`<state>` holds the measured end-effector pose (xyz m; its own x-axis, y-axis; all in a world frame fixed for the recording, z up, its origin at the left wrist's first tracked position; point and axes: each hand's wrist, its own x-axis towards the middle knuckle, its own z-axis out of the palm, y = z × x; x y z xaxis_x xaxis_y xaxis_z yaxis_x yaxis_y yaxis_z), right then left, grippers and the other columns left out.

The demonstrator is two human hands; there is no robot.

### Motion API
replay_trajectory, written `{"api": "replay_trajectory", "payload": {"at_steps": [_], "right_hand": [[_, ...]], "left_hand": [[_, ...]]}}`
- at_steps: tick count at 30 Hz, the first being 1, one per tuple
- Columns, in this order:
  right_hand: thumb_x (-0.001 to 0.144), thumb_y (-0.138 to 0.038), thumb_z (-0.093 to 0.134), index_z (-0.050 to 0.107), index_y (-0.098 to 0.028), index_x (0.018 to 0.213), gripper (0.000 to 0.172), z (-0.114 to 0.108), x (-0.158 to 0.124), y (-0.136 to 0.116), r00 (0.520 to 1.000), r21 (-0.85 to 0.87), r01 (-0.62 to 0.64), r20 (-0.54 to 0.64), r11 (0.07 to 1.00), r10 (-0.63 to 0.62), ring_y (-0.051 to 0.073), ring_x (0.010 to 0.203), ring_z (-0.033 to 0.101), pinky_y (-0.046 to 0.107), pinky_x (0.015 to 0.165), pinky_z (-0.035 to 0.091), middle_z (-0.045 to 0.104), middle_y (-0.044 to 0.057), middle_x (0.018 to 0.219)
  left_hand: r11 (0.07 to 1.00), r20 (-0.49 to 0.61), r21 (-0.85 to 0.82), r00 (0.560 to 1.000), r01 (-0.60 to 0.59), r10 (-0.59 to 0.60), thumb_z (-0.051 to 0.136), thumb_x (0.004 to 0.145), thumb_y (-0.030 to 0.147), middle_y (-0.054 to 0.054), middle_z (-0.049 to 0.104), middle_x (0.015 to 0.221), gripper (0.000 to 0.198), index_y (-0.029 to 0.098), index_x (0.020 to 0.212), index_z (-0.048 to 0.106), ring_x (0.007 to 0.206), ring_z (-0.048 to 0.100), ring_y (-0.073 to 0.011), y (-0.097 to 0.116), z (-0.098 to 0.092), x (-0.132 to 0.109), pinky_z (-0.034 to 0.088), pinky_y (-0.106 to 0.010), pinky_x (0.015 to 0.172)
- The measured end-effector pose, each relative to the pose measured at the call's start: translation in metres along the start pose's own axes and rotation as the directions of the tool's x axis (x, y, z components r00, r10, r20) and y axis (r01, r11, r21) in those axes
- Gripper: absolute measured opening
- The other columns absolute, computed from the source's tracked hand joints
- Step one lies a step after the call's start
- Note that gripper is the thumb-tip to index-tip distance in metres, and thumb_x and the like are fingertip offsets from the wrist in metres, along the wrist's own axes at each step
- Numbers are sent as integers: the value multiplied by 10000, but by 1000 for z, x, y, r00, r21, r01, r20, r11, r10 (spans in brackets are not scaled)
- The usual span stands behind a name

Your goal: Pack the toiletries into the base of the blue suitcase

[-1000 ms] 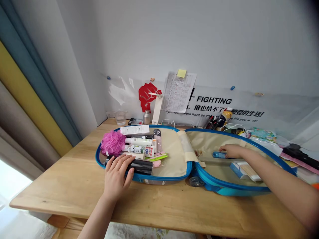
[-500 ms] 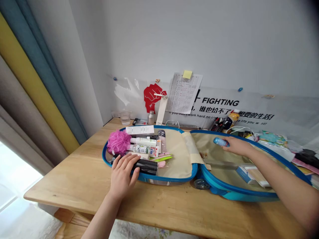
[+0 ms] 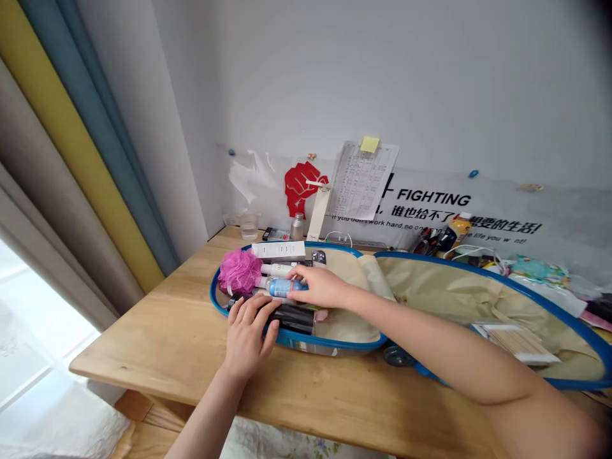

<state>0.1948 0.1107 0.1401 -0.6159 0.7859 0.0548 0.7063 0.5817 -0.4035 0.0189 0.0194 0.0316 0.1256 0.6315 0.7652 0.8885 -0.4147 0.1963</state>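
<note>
A blue suitcase [image 3: 335, 348] lies spread open on the wooden table. Over its left half, my right hand [image 3: 321, 287] grips a small blue bottle [image 3: 282, 288] lying sideways, just above the other toiletries. Spread fingers of my left hand [image 3: 253, 328] rest on a black cylindrical container [image 3: 295, 317] along the near rim. Beside both hands sit a pink bath puff [image 3: 240, 271], a white box [image 3: 278, 250] and a white bottle [image 3: 276, 269]. My right hand and the blue bottle hide some of the items beneath.
In the suitcase's right half lies a pack of thin wooden sticks [image 3: 516, 341]. Behind the case stand a clear cup [image 3: 249, 227], a silver bottle [image 3: 297, 226] and an orange-yellow bottle [image 3: 458, 231]. Plastic-wrapped things [image 3: 540, 274] crowd the back right. Curtains [image 3: 95, 140] hang at left.
My right hand has carried the blue bottle leftward from the suitcase's right half to above the toiletries in the left half. My left hand stays on the black container. The view has shifted slightly.
</note>
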Motion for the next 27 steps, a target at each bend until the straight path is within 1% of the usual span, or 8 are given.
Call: {"api": "replay_trajectory", "payload": {"at_steps": [3, 7, 11, 17, 19, 22, 25, 27], "right_hand": [[782, -391, 649, 613, -244, 1119, 369, 13, 10, -9, 999, 1, 41, 3, 999, -41, 228, 1018, 645, 345, 858, 478, 687, 58, 1113], [872, -328, 544, 641, -209, 1159, 325, 20, 15, -7, 994, 0, 111, 22, 994, -111, 185, 1012, 630, 318, 896, 462, 633, 86, 1188], [905, -247, 476, 643, -192, 1213, 355, 26, 19, -2, 983, -9, 178, 49, 984, -177, 176, 1045, 605, 312, 940, 443, 626, 98, 1186], [908, -191, 438, 672, -227, 1179, 359, 28, 24, 3, 971, 4, 231, 55, 973, -231, 164, 1071, 586, 301, 959, 430, 633, 72, 1162], [899, -184, 452, 655, -226, 1200, 366, 20, 25, 7, 971, 20, 237, 42, 971, -237, 165, 1081, 578, 308, 966, 428, 614, 77, 1195], [893, -223, 477, 605, -218, 1254, 383, -6, 22, 22, 978, 48, 191, -90, 980, -186, 150, 974, 600, 316, 917, 454, 591, 89, 1217], [892, -262, 483, 630, -216, 1196, 341, -41, 10, 51, 966, 48, 111, -242, 993, -97, 126, 864, 598, 300, 849, 472, 615, 74, 1146], [887, -277, 482, 664, -210, 1128, 310, -64, -7, 78, 956, 13, 18, -294, 1000, -13, 137, 881, 598, 302, 849, 472, 632, 69, 1110]], "left_hand": [[1000, -32, 4, 999, 11, -11, 437, 935, 272, -89, 651, 1134, 291, 214, 1158, 615, 1119, 560, -242, -1, 0, -1, 309, -433, 1044], [1000, -68, 23, 998, 17, -15, 463, 923, 278, -107, 623, 1198, 278, 210, 1135, 630, 1204, 504, -275, -3, 3, -3, 337, -436, 1021], [1000, -27, 26, 1000, 14, -14, 429, 938, 282, -96, 598, 1291, 297, 214, 1153, 623, 1261, 477, -271, -4, 4, -4, 319, -423, 1036], [1000, 18, 30, 1000, 4, -4, 364, 960, 338, -87, 636, 1258, 368, 210, 1212, 600, 1205, 531, -254, -4, 3, -2, 297, -408, 1037], [999, 39, 41, 999, 5, -6, 357, 961, 355, -87, 638, 1258, 399, 207, 1262, 574, 1183, 542, -253, -3, 2, 0, 306, -407, 1023], [997, 79, 77, 997, -9, 3, 379, 950, 386, -93, 606, 1309, 437, 209, 1314, 546, 1150, 558, -259, -3, -2, 4, 333, -405, 989], [995, 123, 100, 992, -30, 18, 398, 937, 417, -90, 586, 1336, 441, 213, 1285, 578, 1100, 583, -265, -5, -7, 11, 374, -404, 935], [994, 160, 92, 986, -50, 35, 387, 939, 427, -84, 596, 1324, 440, 211, 1259, 597, 1107, 583, -267, -6, -10, 18, 383, -409, 937]]}}
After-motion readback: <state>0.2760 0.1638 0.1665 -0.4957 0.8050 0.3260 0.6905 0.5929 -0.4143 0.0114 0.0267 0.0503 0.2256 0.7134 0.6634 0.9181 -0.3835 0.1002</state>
